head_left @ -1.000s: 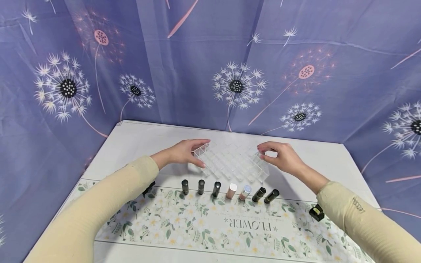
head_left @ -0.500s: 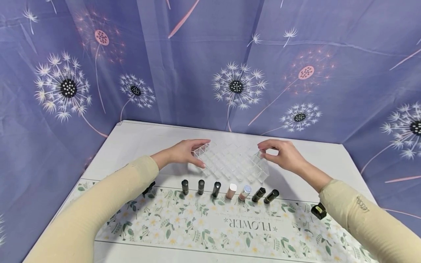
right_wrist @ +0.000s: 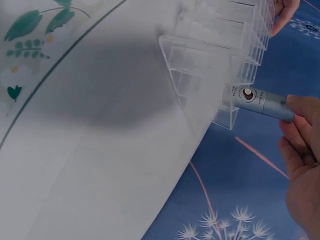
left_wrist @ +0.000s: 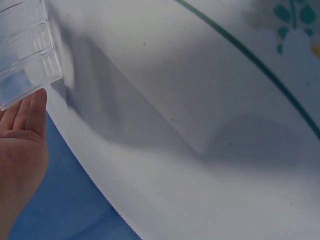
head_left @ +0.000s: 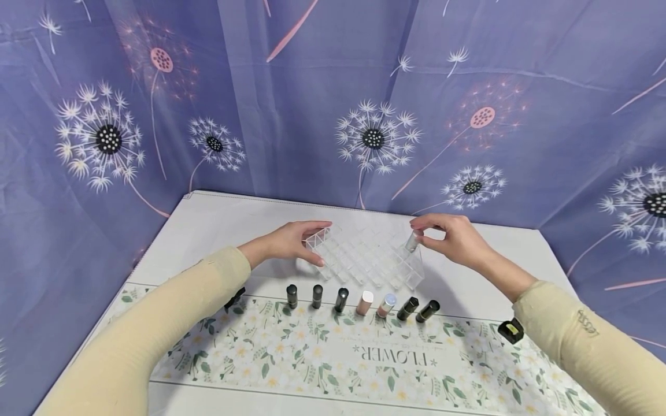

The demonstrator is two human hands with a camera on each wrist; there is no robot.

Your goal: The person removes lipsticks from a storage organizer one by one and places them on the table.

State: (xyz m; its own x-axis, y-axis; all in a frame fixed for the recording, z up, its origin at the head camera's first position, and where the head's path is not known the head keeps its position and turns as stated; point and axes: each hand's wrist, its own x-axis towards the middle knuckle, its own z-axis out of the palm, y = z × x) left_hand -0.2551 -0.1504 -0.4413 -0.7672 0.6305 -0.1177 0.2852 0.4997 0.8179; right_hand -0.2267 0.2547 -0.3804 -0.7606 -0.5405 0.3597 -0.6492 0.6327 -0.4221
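A clear plastic lipstick organizer (head_left: 364,257) with slanted rows of compartments stands on the white table. My left hand (head_left: 286,240) holds its left end, thumb at the front and fingers along the side and back. At the organizer's back right, my right hand (head_left: 458,241) pinches the top of a silver lipstick tube (head_left: 413,242) between thumb and fingertips. In the right wrist view, the printed lower part of that tube (right_wrist: 250,97) is still partly within an end compartment. Left fingers (left_wrist: 35,112) lie straight against the organizer's end in the left wrist view.
In front of the organizer stands a row of several lipsticks, black ones (head_left: 341,300), a pinkish one (head_left: 365,303) and one with a pale blue cap (head_left: 387,305). They stand along the edge of a floral mat (head_left: 312,358). A purple dandelion curtain (head_left: 312,115) hangs behind the table.
My right hand has moved up and slightly right, raising the silver lipstick tube so that more of it shows above the organizer. The left hand and the organizer have hardly moved.
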